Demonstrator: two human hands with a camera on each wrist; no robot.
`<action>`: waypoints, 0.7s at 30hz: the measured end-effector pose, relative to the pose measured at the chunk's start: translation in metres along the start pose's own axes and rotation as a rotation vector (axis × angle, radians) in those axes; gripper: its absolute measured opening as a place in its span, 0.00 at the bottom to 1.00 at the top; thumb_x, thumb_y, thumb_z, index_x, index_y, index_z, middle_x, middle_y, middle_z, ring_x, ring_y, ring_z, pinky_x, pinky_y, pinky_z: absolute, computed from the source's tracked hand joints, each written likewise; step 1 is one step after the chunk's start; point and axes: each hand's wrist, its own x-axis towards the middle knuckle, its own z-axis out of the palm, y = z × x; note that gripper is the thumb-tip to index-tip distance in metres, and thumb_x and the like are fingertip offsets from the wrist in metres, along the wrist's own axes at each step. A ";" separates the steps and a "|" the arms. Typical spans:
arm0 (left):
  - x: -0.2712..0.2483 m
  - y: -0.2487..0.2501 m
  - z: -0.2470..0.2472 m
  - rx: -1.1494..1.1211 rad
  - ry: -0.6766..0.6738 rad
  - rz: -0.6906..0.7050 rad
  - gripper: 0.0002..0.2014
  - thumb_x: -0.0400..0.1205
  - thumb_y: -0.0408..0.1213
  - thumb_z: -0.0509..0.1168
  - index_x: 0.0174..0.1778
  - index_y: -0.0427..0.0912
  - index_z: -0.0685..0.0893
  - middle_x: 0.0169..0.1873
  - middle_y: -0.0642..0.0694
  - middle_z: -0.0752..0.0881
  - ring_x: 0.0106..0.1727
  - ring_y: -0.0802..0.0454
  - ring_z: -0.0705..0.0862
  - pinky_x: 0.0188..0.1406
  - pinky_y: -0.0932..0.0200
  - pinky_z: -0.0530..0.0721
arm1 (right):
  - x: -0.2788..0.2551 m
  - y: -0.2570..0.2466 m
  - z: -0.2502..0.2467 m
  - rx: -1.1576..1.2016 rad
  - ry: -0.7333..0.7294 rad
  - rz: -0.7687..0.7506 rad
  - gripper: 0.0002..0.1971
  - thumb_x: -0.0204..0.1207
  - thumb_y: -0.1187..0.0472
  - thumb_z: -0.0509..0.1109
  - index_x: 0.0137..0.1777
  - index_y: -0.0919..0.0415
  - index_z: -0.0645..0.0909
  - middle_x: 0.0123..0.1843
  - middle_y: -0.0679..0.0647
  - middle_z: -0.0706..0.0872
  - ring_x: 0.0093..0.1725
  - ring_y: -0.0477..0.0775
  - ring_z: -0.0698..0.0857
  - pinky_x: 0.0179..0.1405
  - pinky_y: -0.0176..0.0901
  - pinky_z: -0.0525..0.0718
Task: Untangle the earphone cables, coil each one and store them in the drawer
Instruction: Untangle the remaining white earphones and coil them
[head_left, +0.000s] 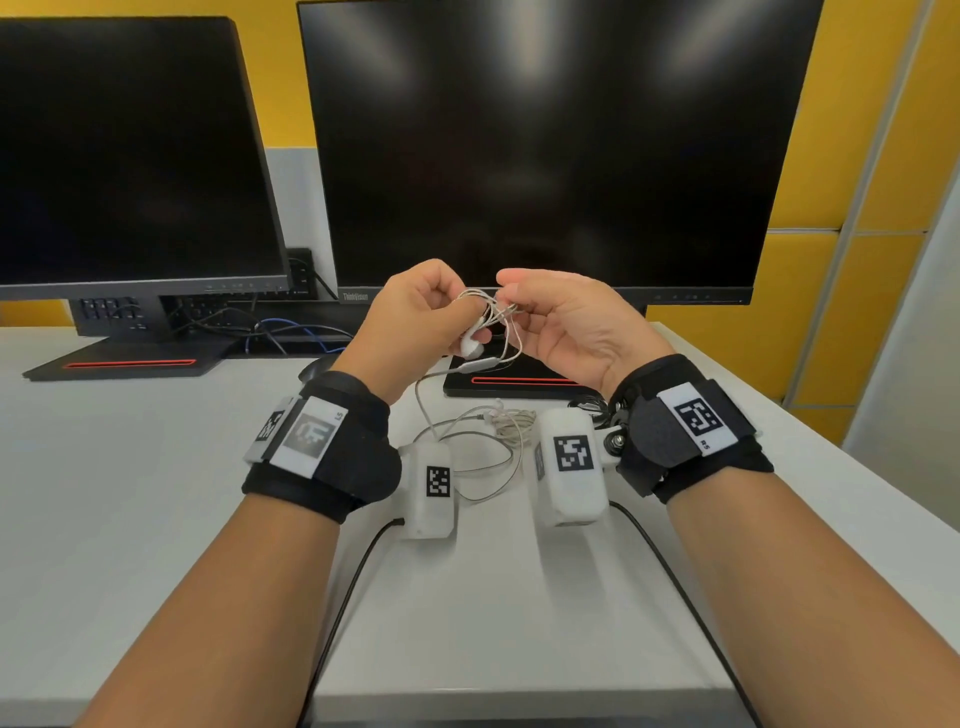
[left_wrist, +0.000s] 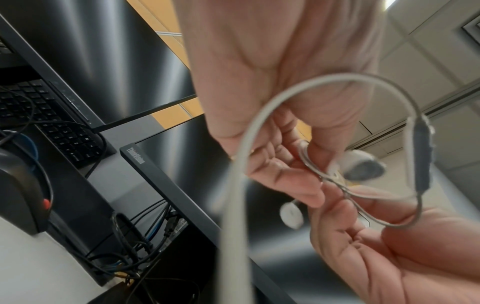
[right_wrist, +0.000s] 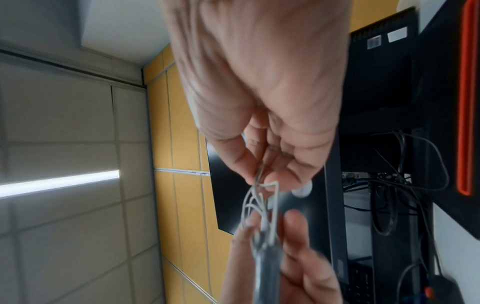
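Observation:
Both hands are raised above the desk, pinching a knot of thin white earphone cable (head_left: 493, 312) between them. My left hand (head_left: 426, 306) pinches the tangle from the left, my right hand (head_left: 550, 312) from the right. A white earbud (head_left: 471, 347) and an inline remote (head_left: 475, 365) dangle just below the left fingers. From there the cable drops to a loose pile of cable (head_left: 483, 436) on the desk between my wrists. In the left wrist view the earbud (left_wrist: 363, 164) and the remote (left_wrist: 423, 156) hang beside the fingers. The right wrist view shows several strands (right_wrist: 259, 205) stretched between the two hands. No drawer is in view.
Two dark monitors (head_left: 561, 145) stand behind the hands, their bases (head_left: 514, 382) on the white desk (head_left: 156, 493). A keyboard (left_wrist: 52, 121), a mouse (left_wrist: 20, 185) and a mess of black and blue cables (head_left: 291, 332) lie under the screens. The desk's right edge runs close to my right wrist.

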 end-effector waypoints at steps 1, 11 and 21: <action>-0.001 0.001 0.000 -0.021 -0.021 -0.006 0.04 0.82 0.31 0.66 0.43 0.41 0.78 0.37 0.43 0.88 0.35 0.56 0.88 0.34 0.63 0.87 | 0.001 0.000 0.000 0.030 0.007 0.000 0.08 0.78 0.74 0.67 0.53 0.66 0.83 0.40 0.59 0.87 0.37 0.49 0.85 0.40 0.38 0.86; -0.004 0.000 0.001 -0.061 -0.218 -0.085 0.03 0.82 0.30 0.67 0.45 0.39 0.84 0.40 0.44 0.87 0.42 0.54 0.88 0.43 0.63 0.86 | 0.009 0.001 -0.004 0.224 0.092 -0.092 0.09 0.79 0.78 0.64 0.55 0.69 0.80 0.58 0.68 0.85 0.47 0.56 0.92 0.49 0.44 0.91; 0.000 0.001 0.000 -0.029 -0.001 -0.080 0.11 0.81 0.39 0.69 0.41 0.33 0.84 0.36 0.42 0.87 0.35 0.55 0.88 0.38 0.62 0.88 | 0.003 0.000 0.001 0.184 0.044 -0.089 0.09 0.80 0.78 0.63 0.55 0.67 0.79 0.52 0.65 0.85 0.50 0.57 0.89 0.49 0.47 0.91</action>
